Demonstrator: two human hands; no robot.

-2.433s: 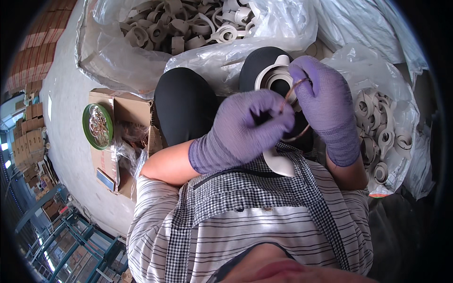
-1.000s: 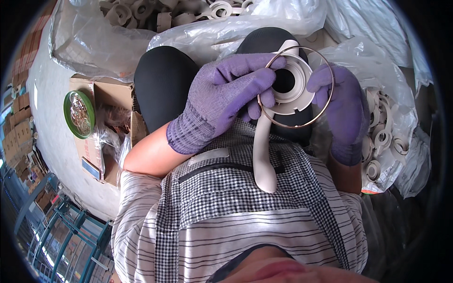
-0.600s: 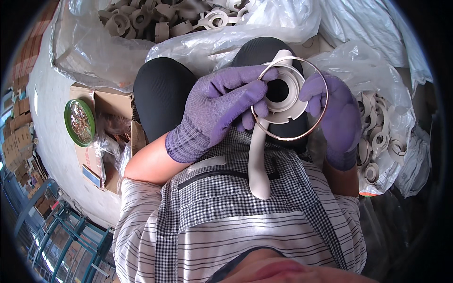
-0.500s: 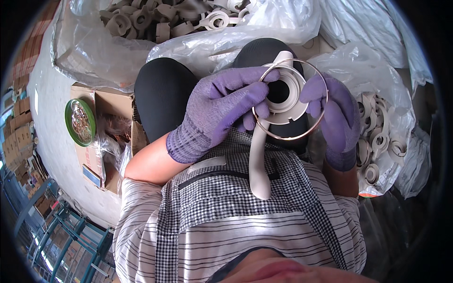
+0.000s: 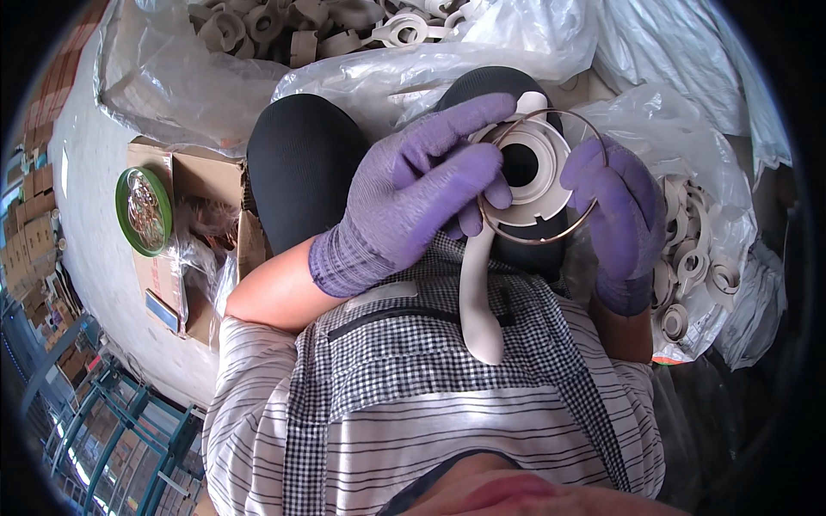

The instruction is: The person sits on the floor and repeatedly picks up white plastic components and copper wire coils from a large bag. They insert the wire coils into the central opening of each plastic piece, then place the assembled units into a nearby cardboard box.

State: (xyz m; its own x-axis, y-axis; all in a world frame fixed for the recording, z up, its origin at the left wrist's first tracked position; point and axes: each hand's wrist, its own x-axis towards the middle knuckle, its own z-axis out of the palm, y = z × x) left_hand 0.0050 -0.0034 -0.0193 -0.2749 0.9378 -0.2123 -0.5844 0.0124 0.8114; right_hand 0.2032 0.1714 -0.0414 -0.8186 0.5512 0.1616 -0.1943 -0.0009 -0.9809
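Note:
A beige plastic part (image 5: 551, 189), with a round stepped collar, a short tab at the top and a long curved handle, is held over my lap. My left hand (image 5: 396, 202), in a purple knit glove, grips its left side, with the lower fingers partly hidden behind it. The left index finger is stretched out past the collar. A thin coppery wire ring (image 5: 544, 241), wider than the collar, lies in front of the part. My right hand (image 5: 618, 211), gloved alike, pinches the ring's right side. Whether the ring touches the collar I cannot tell.
A plastic-lined heap of similar beige parts (image 5: 323, 43) lies ahead. More parts (image 5: 688, 262) sit in a clear bag at the right. At the left, a green round tray (image 5: 123, 215) of thin metal rings stands on an open cardboard box (image 5: 206, 176).
My left index finger has straightened and lifted away from the ring. The ring appears slightly more tilted and a little further right. The plastic part remains in my left hand.

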